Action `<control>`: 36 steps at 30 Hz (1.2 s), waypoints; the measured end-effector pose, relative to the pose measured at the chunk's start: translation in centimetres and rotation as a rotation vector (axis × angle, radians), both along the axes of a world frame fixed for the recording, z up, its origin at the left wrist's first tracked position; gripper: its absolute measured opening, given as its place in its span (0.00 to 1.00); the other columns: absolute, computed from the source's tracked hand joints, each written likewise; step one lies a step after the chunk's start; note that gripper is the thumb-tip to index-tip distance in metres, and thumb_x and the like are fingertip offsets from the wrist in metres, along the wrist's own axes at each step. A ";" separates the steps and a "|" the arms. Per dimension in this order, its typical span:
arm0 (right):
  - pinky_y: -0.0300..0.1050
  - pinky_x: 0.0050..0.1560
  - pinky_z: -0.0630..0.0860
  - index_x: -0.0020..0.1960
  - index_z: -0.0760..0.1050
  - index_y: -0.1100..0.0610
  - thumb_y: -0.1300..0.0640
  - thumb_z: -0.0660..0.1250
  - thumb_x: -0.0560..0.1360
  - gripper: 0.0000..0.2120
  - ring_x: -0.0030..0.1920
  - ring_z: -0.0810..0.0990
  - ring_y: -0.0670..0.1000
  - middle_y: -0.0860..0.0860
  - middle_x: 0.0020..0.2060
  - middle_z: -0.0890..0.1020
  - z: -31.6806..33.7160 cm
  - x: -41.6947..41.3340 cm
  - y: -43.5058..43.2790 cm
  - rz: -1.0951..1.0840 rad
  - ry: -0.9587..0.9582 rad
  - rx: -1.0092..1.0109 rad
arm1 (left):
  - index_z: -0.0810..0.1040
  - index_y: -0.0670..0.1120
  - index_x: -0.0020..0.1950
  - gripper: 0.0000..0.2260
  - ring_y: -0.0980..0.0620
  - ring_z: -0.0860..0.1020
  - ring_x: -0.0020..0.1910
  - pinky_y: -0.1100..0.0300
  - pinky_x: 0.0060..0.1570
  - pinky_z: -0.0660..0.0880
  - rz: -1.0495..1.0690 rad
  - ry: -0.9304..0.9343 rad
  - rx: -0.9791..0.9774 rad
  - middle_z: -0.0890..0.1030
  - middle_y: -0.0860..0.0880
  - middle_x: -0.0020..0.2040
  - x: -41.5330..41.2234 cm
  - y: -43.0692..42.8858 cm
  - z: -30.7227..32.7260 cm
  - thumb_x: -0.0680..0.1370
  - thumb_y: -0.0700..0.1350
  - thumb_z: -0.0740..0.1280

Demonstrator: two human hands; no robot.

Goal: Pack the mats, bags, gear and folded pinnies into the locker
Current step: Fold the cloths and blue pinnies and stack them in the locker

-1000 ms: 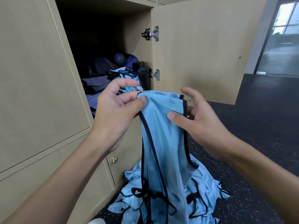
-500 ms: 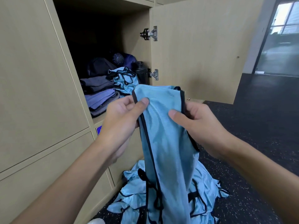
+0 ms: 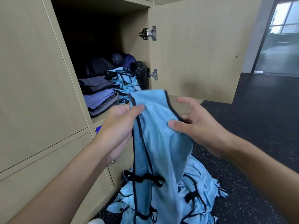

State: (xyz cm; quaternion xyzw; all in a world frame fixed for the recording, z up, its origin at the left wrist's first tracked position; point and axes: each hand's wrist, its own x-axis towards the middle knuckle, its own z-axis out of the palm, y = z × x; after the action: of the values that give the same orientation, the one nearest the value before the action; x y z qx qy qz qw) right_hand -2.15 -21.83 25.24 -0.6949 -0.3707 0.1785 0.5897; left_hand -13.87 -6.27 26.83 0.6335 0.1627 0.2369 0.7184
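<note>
The locker shelf (image 3: 103,120) carries a stack of folded mats (image 3: 100,96) at its front left edge, dark grey on top, purple and grey beneath. Just beside the stack, toward the right wall, lie crumpled light-blue pinnies (image 3: 124,80) with black trim. A black bottle (image 3: 140,73) stands upright in the right rear corner, with dark bags (image 3: 103,65) behind. On the dark speckled floor (image 3: 258,143) a pile of blue pinnies (image 3: 199,188) lies against the cabinet base
</note>
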 end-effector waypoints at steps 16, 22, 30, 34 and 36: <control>0.48 0.50 0.82 0.72 0.63 0.43 0.66 0.71 0.74 0.34 0.43 0.84 0.52 0.55 0.44 0.87 0.0 0.2 -0.2 -0.014 0.022 0.093 | 0.81 0.37 0.55 0.13 0.46 0.85 0.51 0.49 0.61 0.78 0.029 0.055 0.032 0.86 0.42 0.49 0.2 -0.2 -0.6 0.85 0.43 0.59; 0.61 0.53 0.81 0.67 0.64 0.36 0.64 0.72 0.75 0.32 0.48 0.84 0.61 0.55 0.47 0.86 -0.3 1.2 -0.2 -0.063 0.018 0.176 | 0.80 0.40 0.58 0.15 0.45 0.84 0.53 0.45 0.63 0.76 0.064 0.105 0.049 0.86 0.44 0.51 0.2 -0.2 -0.4 0.85 0.48 0.57; 0.55 0.53 0.79 0.70 0.63 0.39 0.65 0.70 0.76 0.32 0.40 0.80 0.53 0.60 0.43 0.83 -0.4 0.8 0.2 -0.116 -0.025 0.237 | 0.74 0.51 0.64 0.23 0.43 0.85 0.50 0.45 0.53 0.81 -0.054 0.259 0.150 0.86 0.43 0.52 0.1 -0.6 -2.3 0.75 0.29 0.68; 0.49 0.49 0.81 0.70 0.60 0.40 0.65 0.69 0.77 0.32 0.40 0.82 0.50 0.50 0.40 0.85 -0.1 1.3 -0.4 -0.148 -0.024 0.276 | 0.69 0.57 0.69 0.31 0.43 0.85 0.49 0.45 0.51 0.82 -0.127 0.185 0.124 0.86 0.44 0.50 0.2 -0.2 -1.7 0.78 0.25 0.59; 0.53 0.52 0.82 0.71 0.59 0.39 0.64 0.70 0.76 0.34 0.43 0.85 0.53 0.51 0.45 0.87 -0.1 1.6 -0.6 -0.129 -0.008 0.240 | 0.69 0.53 0.69 0.27 0.45 0.85 0.48 0.50 0.48 0.83 -0.085 0.095 0.082 0.86 0.43 0.50 0.2 0.2 -1.0 0.79 0.26 0.58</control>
State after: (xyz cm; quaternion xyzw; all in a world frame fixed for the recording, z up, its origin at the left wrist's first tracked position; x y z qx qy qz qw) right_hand -0.56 -22.45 25.16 -0.6426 -0.3461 0.0920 0.6774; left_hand -13.65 -6.10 25.88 0.6792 0.1594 0.1823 0.6929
